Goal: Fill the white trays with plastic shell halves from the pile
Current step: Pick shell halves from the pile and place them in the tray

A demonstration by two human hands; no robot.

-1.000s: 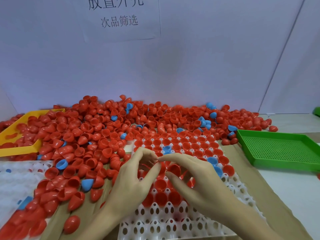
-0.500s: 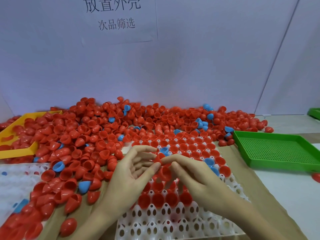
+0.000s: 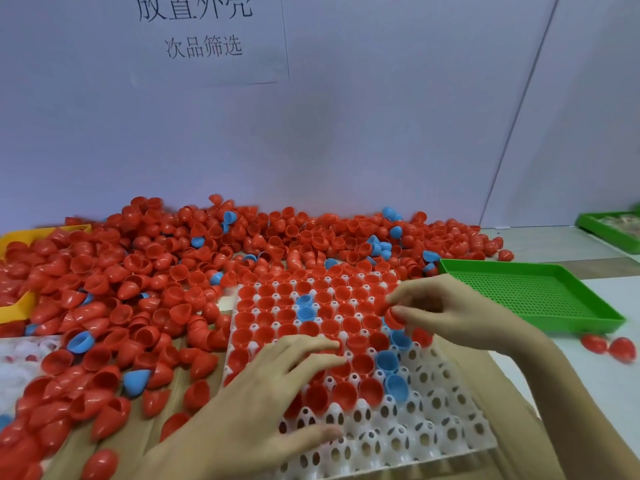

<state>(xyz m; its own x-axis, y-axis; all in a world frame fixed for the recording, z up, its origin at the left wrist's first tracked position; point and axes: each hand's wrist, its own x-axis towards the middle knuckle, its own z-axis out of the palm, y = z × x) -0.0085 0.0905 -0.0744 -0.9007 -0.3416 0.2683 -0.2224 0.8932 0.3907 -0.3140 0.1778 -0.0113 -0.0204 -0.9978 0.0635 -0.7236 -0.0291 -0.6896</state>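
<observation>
The left hand [image 3: 277, 393] lies flat with fingers spread and straight on the white tray [image 3: 433, 434], a moulded plastic grid of perforated cones. Beyond its fingertips the cups are filled with glossy red half-shells and about six blue ones. The right hand [image 3: 453, 313] hovers over the tray's right edge, fingers curled, pinching a red shell half [image 3: 384, 304] between thumb and forefinger. Left of and beyond the left hand spreads the pile [image 3: 156, 271] of smooth, domed red shells, too many to count, dotted with blue. Just right of the right hand sits one green mesh tray [image 3: 540, 299]; two loose red shells [image 3: 611, 346] lie near its wrist.
</observation>
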